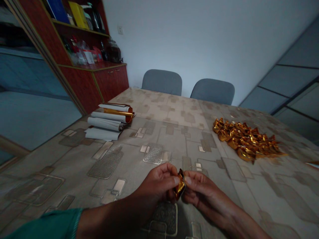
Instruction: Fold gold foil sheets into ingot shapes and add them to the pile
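Note:
A small folded piece of shiny gold foil paper (179, 186) is held over the near part of the table. My left hand (161, 182) pinches it from the left, thumb on its face. From the right, my right hand (200, 187) grips its edge between thumb and fingers. Both hands are closed on the same piece; the fingers behind it are partly hidden. Away to the right lies a cluster of folded gold foil pieces (245, 139), set close together. At the left sit several curled foil sheets (107, 121), grey-white outside with gold showing inside.
A patterned tablecloth (171, 132) covers the table. Two grey chairs (161, 81) stand at its far side by the wall. A red-brown cabinet (109, 81) with jars and bags is at the far left. A flat piece (312, 164) lies at the right edge.

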